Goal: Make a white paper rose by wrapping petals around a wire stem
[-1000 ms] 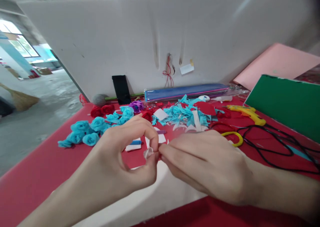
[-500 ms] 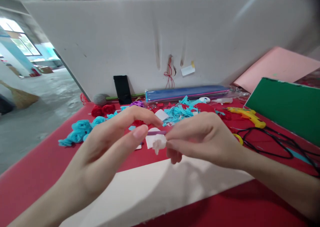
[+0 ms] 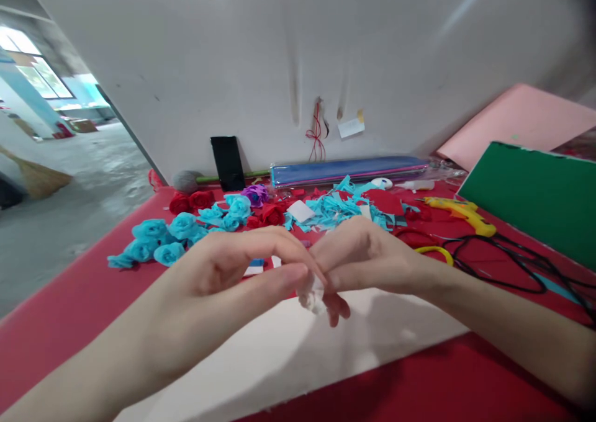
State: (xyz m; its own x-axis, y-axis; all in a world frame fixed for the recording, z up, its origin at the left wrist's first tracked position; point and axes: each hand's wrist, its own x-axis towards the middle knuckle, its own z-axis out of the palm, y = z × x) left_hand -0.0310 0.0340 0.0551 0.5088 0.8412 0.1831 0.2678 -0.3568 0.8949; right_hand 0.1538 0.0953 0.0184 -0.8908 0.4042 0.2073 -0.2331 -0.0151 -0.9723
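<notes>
My left hand [image 3: 223,285] and my right hand [image 3: 367,260] meet fingertip to fingertip above a white board [image 3: 279,354] on the red table [image 3: 69,310]. Between them they pinch a small crumpled white scrap [image 3: 311,296], which hangs just below the fingers. Both hands have fingers pressed together on it. Behind them lie blue paper roses [image 3: 162,239], red paper roses [image 3: 189,202] and a purple one [image 3: 255,194].
A heap of blue and red paper cuttings [image 3: 344,210] lies mid-table. A yellow glue gun [image 3: 459,212] with black cable [image 3: 512,260], yellow-handled scissors [image 3: 435,251], a blue paper roll [image 3: 347,170], a black phone [image 3: 228,163], green [image 3: 535,192] and pink sheets [image 3: 512,121] are around.
The hands parted briefly with the right holding the white scrap, then came back together and lowered a little; both now pinch the scrap.
</notes>
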